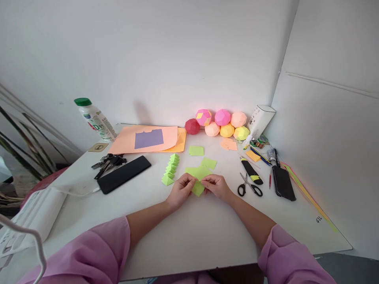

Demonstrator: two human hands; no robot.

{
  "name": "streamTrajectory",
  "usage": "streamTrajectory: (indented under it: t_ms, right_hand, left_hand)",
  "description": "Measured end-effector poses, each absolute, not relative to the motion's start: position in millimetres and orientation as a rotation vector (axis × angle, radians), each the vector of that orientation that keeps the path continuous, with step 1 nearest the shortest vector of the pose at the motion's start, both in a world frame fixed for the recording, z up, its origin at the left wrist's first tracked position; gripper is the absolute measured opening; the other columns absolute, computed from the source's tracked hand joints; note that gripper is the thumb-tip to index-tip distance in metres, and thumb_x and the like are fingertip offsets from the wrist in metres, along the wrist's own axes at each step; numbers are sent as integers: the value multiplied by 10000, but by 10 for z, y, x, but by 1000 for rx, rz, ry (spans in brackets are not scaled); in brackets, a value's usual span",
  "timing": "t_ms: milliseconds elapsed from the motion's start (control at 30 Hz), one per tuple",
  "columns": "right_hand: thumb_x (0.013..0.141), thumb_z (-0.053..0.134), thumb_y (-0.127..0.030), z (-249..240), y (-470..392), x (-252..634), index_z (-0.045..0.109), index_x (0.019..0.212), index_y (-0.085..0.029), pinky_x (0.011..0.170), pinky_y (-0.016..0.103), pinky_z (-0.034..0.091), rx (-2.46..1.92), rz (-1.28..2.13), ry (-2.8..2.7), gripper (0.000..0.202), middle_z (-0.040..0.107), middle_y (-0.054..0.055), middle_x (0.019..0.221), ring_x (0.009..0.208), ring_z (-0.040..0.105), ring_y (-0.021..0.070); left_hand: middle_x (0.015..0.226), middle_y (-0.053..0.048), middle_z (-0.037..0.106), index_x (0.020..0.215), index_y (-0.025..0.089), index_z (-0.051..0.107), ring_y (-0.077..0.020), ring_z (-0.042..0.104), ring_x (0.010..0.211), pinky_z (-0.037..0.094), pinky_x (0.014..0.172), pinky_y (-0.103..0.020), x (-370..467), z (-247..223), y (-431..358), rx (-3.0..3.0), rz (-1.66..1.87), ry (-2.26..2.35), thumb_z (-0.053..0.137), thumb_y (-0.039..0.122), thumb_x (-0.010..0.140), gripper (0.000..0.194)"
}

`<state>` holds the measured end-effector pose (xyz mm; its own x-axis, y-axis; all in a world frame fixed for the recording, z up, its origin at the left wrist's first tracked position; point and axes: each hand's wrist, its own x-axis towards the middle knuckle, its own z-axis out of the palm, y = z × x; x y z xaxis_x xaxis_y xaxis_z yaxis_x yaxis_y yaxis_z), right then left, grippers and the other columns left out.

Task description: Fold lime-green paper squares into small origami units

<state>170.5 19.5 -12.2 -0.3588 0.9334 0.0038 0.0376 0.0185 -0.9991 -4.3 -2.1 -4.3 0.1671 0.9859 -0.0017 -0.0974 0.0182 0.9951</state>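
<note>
Between my two hands is a small light green paper piece [197, 189], pinched along its upper edge. My left hand [182, 190] grips its left side with thumb and fingertips. On the other side my right hand [217, 187] pinches the paper the same way. Just beyond the fingers lie green paper sheets [199, 171], partly covered by the hands. Another green slip [209, 163] rests at their upper right, and a green rectangle [196, 150] lies farther back. A row of folded green paper pyramids [170, 169] stands left of my left hand.
Scissors [249, 186] and a box cutter [251, 171] lie right of my right hand, near a dark phone [283, 183]. Faceted paper balls [222, 118] are stacked against the wall. Leftward are a black phone [124, 174], keys [109, 162], orange sheets [127, 142] and a bottle [97, 121].
</note>
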Motion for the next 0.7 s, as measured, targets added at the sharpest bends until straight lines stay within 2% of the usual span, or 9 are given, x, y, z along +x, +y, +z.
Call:
streamTrajectory:
  t_ms: [133,267,467,700]
  right_hand:
    - [728,662,-359,-109,182,1711,662,775,-163,496,245,490,-1046,1438,-1536,202,626,-2,637,502,587,117]
    - [712,675,-348,-116,177,1711,663,755,-159,532,264,524,-1026,1445,-1575,194,628,12,679,547,600,129]
    - [719,657,-338,-130,168,1701,655,732,-158,540,271,531,-1030,1469,-1584,180,604,8,663,567,591,133]
    - [703,647,-299,-98,182,1716,597,680,-155,456,223,459,-1085,1461,-1523,154,541,-25,593,486,510,97]
  left_hand:
    - [776,-6,549,753,173,555,-119,519,647,442,543,-229,-37,-61,-16,1227,1100,1017,588,381,742,210]
    - [720,-5,588,760,163,568,-131,548,664,443,597,-243,-28,-102,-10,1306,1032,1039,612,341,721,187]
    - [663,9,574,712,155,555,-112,519,603,401,556,-224,-25,-81,-20,1327,988,1077,607,280,708,136]
    - [616,29,511,691,155,530,-95,468,555,375,523,-213,-29,-91,-24,1238,1009,1071,589,279,709,138]
